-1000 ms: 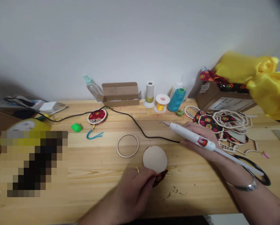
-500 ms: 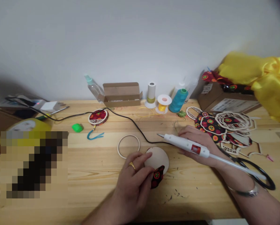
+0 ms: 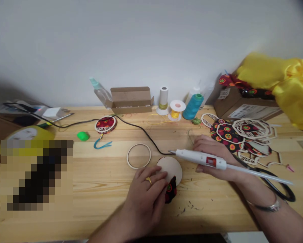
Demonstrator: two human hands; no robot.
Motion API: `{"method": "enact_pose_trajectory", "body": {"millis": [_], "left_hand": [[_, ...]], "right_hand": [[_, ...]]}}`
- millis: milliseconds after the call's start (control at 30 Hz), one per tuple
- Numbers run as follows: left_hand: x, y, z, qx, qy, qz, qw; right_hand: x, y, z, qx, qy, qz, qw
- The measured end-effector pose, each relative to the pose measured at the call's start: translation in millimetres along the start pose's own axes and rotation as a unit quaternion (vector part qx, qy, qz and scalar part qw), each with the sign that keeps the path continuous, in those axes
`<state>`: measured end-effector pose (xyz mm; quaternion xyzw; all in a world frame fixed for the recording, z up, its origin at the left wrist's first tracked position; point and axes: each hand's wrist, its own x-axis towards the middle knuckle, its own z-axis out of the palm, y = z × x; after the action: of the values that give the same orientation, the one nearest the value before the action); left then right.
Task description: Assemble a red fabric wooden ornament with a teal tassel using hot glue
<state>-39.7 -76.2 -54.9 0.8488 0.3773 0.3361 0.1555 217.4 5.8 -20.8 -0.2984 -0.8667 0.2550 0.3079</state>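
A white hot glue gun [image 3: 202, 159] with a long clear glue stick sits in my right hand [image 3: 213, 152], fingers wrapped round it and nozzle pointing left. Just below and left of the nozzle lies a pale round disc [image 3: 173, 167]. Dark flowered fabric [image 3: 172, 190] folds over the disc's lower edge. My left hand [image 3: 146, 192], with a gold ring, grips the disc and fabric from the left, its fingertips over the disc; the thumb is partly hidden. Above that hand rests a thin wooden ring [image 3: 139, 156].
A black cord [image 3: 141, 130] crosses the table. Black-handled scissors [image 3: 280, 189] lie under my right forearm. Fretwork frames and fabric pieces [image 3: 242, 135] are piled at right. A tasselled round ornament [image 3: 105, 125], an open carton [image 3: 131, 101] and thread spools [image 3: 193, 107] stand farther back.
My left fingers have come down flatter over the disc and fabric flap. The glue gun has tilted nearer level, its nozzle slightly lower and closer to the disc's top edge.
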Motion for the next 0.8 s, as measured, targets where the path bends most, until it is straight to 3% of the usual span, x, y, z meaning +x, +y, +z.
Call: {"method": "enact_pose_trajectory", "body": {"millis": [233, 800], "left_hand": [[1.8, 3.9, -1.1, 0.011, -0.002, -0.007, 1.000], [1.8, 10.3, -3.1, -0.013, -0.011, 0.003, 1.000]], "right_hand": [[6.3, -8.9, -0.6, 0.009, -0.028, 0.004, 1.000], [2.0, -3.8, 4.7, -0.018, -0.050, 0.013, 0.999]]}}
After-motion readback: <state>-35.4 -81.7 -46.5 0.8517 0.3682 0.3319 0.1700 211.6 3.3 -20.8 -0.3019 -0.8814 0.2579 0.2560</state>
